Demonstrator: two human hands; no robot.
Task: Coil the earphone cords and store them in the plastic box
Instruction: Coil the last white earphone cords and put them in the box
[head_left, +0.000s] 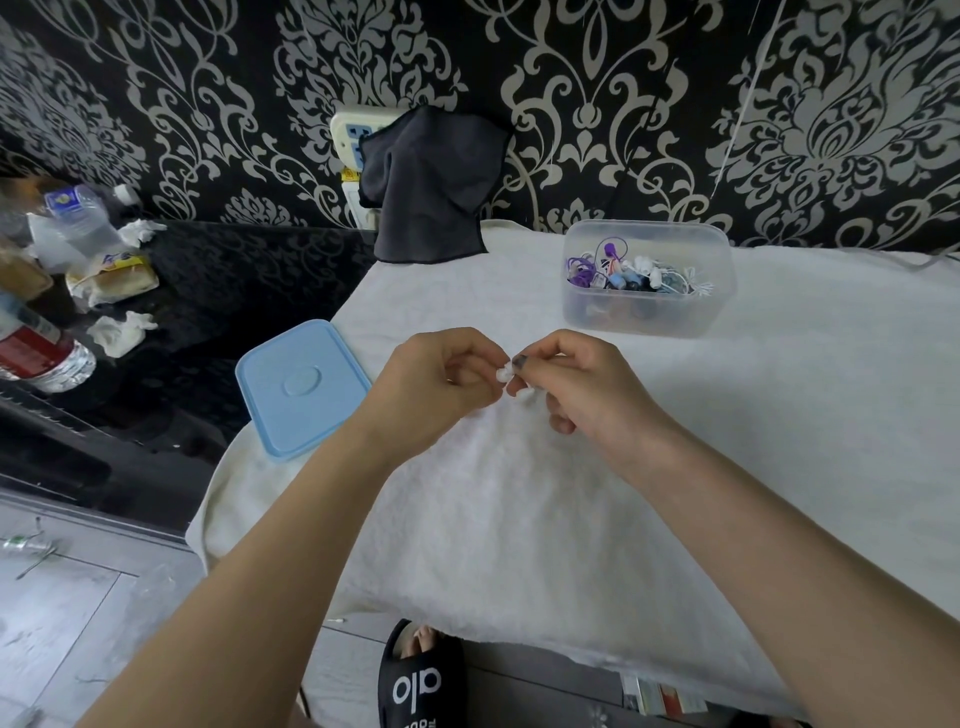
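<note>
Head view: worktop (779, 415) under a white towel, black-and-silver damask wall behind, blue lid (298, 387) at the left edge, dark cloth (431, 187) hanging at the back. Clear box (649, 278) back right holds coiled purple, white and blue cords. Left hand (441, 384) and right hand (582, 389) meet mid-towel, both grips pinched on a small white earphone (505, 373); its cord blurs into the towel.

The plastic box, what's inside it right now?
The plastic box holds a jumble of earphones in purple, white, blue and dark colours, cords tangled together. How many there are, and what lies beneath the pile, cannot be seen.
</note>
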